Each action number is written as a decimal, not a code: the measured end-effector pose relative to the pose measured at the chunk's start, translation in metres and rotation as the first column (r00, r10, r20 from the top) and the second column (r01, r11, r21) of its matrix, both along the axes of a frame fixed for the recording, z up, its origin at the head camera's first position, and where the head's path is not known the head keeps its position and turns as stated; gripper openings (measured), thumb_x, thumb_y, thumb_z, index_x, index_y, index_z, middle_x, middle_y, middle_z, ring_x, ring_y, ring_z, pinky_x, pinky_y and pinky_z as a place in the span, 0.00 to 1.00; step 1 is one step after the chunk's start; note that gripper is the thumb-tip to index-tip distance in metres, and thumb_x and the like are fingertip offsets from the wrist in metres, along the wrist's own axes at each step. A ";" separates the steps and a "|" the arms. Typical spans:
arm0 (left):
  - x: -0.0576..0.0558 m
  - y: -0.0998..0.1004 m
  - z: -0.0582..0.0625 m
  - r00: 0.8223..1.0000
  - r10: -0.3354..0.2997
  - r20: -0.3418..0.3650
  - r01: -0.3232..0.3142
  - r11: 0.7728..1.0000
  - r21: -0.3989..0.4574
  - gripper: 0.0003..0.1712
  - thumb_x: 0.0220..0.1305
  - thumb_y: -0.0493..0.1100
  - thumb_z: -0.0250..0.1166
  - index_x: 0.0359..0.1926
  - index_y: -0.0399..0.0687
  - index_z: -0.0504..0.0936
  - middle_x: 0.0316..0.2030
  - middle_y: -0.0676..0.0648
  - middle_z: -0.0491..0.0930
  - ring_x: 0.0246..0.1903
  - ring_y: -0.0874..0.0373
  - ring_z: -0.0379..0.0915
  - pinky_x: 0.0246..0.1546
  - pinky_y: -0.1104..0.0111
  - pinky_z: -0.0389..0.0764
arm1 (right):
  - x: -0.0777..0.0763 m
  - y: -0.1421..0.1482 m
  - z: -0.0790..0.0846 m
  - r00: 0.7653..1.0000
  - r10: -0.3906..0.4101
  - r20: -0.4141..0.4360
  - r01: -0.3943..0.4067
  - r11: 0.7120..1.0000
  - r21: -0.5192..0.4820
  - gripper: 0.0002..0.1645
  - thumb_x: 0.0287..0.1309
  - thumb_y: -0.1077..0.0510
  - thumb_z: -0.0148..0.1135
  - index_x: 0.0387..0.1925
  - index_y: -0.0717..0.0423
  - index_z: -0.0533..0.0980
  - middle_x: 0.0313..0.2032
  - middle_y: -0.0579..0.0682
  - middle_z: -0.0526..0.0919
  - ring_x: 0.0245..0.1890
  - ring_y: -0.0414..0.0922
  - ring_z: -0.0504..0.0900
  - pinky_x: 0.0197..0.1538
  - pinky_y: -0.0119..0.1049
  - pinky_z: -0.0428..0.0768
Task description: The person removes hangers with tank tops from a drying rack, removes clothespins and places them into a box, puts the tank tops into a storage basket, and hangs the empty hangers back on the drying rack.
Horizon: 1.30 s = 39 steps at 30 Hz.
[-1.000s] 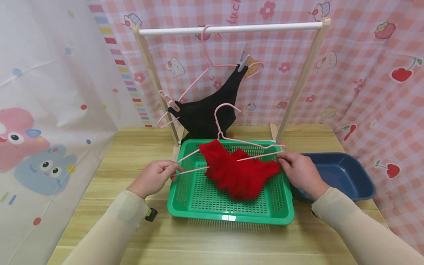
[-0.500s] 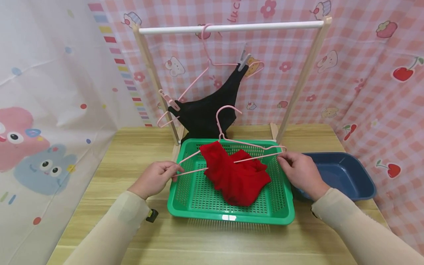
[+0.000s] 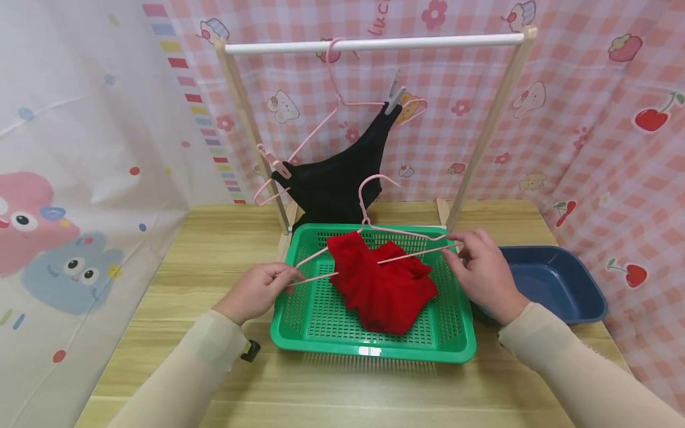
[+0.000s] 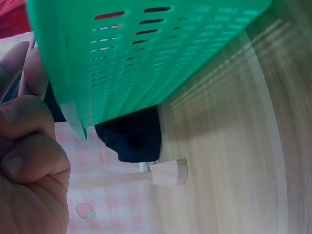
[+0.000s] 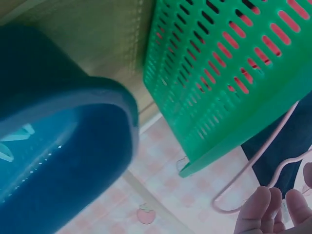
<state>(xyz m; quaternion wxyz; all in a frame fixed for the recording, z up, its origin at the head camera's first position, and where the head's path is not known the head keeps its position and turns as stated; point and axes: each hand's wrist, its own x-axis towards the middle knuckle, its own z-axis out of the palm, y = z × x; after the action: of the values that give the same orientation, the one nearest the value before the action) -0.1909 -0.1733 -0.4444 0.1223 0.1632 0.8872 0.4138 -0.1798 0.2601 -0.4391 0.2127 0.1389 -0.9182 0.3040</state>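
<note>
A pink clothes hanger point(image 3: 412, 254) is held over the green basket point(image 3: 321, 351), its hook toward the rack. My left hand point(image 3: 259, 289) pinches its left end between thumb and fingers; in the left wrist view those fingers point(image 4: 29, 117) are curled beside the basket wall. The right hand point(image 3: 481, 273) holds the other end between thumb and fingers; the right wrist view shows the hanger's bent tip point(image 5: 222, 207) past the fingertips point(image 5: 261, 200). A red garment point(image 3: 382, 291), shaped like briefs, is looped over the hanger's left side, its right part crumpled over the basket.
Behind stands a wooden rack with a white rail point(image 3: 428, 43). Black briefs point(image 3: 337, 178) hang there from another pink hanger, clipped by a pink peg point(image 3: 275, 162) and a grey peg point(image 3: 394, 101). A blue basin point(image 3: 551, 285) with pale pegs point(image 5: 19, 132) stands right.
My right hand let go of the red garment's right edge, which dropped toward the basket. It then moved up slightly onto the hanger's right end. The hanger and left hand shifted slightly right.
</note>
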 end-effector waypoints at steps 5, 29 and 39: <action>0.001 0.003 -0.001 1.000 -0.012 -0.007 0.012 1.000 -0.007 0.19 0.83 0.49 0.53 0.50 0.50 0.90 0.47 0.41 0.89 0.41 0.50 0.84 0.49 0.60 0.83 | -0.001 -0.005 0.002 1.000 0.031 0.000 -0.031 0.999 0.020 0.22 0.67 0.63 0.69 0.61 0.60 0.80 0.52 0.59 0.80 0.37 0.49 0.83 0.39 0.45 0.81; 0.004 0.023 -0.001 0.994 -0.097 -0.055 0.095 0.994 -0.046 0.19 0.83 0.50 0.53 0.55 0.50 0.89 0.43 0.52 0.89 0.45 0.52 0.85 0.56 0.51 0.83 | 0.000 -0.026 0.019 0.987 0.151 0.052 -0.155 0.985 0.082 0.27 0.68 0.61 0.69 0.68 0.57 0.78 0.61 0.56 0.82 0.38 0.46 0.88 0.39 0.44 0.84; 0.006 0.033 0.002 0.990 -0.127 -0.052 0.125 0.991 -0.042 0.19 0.83 0.50 0.53 0.56 0.50 0.87 0.46 0.52 0.90 0.47 0.54 0.85 0.59 0.49 0.82 | -0.002 -0.031 0.024 0.985 0.155 0.078 -0.163 0.982 0.099 0.26 0.70 0.58 0.68 0.67 0.54 0.79 0.59 0.54 0.84 0.37 0.44 0.83 0.38 0.42 0.81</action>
<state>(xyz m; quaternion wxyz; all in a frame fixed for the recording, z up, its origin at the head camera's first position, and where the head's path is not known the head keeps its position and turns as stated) -0.1846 -0.1408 -0.4429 0.1270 0.2280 0.8859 0.3835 -0.1819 0.2291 -0.4149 0.1479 0.2121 -0.9257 0.2761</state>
